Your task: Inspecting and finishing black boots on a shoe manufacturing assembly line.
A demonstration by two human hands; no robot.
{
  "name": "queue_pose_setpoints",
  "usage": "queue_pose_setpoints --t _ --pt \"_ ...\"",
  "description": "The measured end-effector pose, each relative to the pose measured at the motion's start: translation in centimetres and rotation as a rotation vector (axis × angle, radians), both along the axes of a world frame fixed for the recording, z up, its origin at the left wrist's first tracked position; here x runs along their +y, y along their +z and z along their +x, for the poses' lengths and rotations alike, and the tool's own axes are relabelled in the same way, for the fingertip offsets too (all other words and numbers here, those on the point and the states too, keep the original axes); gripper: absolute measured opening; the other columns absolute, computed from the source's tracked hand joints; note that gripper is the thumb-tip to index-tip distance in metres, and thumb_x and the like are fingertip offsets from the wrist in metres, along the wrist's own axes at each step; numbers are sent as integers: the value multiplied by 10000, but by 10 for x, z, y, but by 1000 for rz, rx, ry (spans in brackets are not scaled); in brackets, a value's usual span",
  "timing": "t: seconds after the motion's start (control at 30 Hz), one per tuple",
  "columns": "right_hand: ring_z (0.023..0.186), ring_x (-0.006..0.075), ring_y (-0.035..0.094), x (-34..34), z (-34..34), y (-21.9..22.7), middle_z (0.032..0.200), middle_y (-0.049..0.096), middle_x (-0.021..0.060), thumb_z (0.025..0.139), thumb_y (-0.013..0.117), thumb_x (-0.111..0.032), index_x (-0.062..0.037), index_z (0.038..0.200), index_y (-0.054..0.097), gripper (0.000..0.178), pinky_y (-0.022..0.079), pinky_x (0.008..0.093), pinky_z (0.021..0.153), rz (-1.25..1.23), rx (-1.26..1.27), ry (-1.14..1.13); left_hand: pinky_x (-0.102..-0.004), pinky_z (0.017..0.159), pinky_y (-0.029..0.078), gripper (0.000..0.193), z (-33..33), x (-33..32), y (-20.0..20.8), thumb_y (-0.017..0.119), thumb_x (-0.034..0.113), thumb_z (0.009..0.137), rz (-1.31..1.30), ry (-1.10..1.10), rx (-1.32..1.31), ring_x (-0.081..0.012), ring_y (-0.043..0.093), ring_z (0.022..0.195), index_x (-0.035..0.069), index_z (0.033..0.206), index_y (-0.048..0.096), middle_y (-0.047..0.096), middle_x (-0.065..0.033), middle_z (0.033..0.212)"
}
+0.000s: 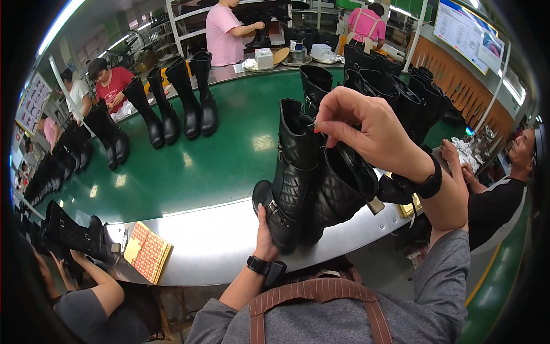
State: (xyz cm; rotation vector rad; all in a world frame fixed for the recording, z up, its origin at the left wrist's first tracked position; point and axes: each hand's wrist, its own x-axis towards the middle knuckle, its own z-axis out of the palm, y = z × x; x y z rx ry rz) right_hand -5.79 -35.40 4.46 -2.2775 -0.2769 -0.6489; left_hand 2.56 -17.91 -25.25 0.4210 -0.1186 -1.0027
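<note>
A pair of black quilted leather boots, a nearer-left boot [291,192] and a second boot [334,198], stands at the edge of the metal counter in front of me. My left hand [264,238] grips the buckled foot of the left boot from its outer side. At the top of the shafts, my right hand [366,123] is closed in a pinch on a small thin red-tipped item [315,128], too small to name. It is held beside the open collar of the left boot. The lower part of the second boot is partly hidden behind the first.
A green conveyor belt [229,166] runs beyond the metal counter [209,243]. Black boots [200,103] stand along its far side, with more boots [395,86] at right. A patterned pad [147,252] lies left. Co-workers sit close on both sides; others stand across.
</note>
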Motion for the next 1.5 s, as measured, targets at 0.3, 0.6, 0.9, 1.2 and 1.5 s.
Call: queue_pose_setpoints --t 0.3,0.6,0.9,1.2,1.5 --pt "640 59 603 -2 0 -4 738 620 32 864 726 -164 -14 982 557 255 471 220 541 12 -129 -125 -459 1127 354 701 0 1 2 351 602 977 -94 -71 29 -291 493 1283 70 1432 394 502 -150 1398" --pt "885 257 644 32 -87 -4 1027 622 100 679 867 -341 -115 1407 370 911 529 333 735 -159 311 -39 -453 1051 461 669 -6 36 8 364 534 1002 54 -32 40 -308 557 1217 26 1437 346 493 -204 1383" --pt "650 148 609 60 -31 -12 712 585 62 629 918 -292 -29 817 570 475 505 263 615 -277 223 74 -443 1028 483 671 -18 71 22 306 515 1021 202 -28 -34 -307 567 1204 -19 1425 338 510 -198 1364" --pt "795 75 647 21 116 18 900 713 57 748 837 -192 56 1067 642 449 527 226 747 -10 -192 12 -445 1034 441 650 79 107 8 276 557 1012 97 147 -104 -293 531 1219 54 1414 367 520 -191 1330" --pt "618 47 535 -24 291 -3 776 679 23 720 854 -338 0 1090 640 545 487 236 608 -356 -312 -234 -374 749 530 411 116 117 -34 488 334 990 327 447 -76 -230 604 803 2 1231 476 595 -114 891"
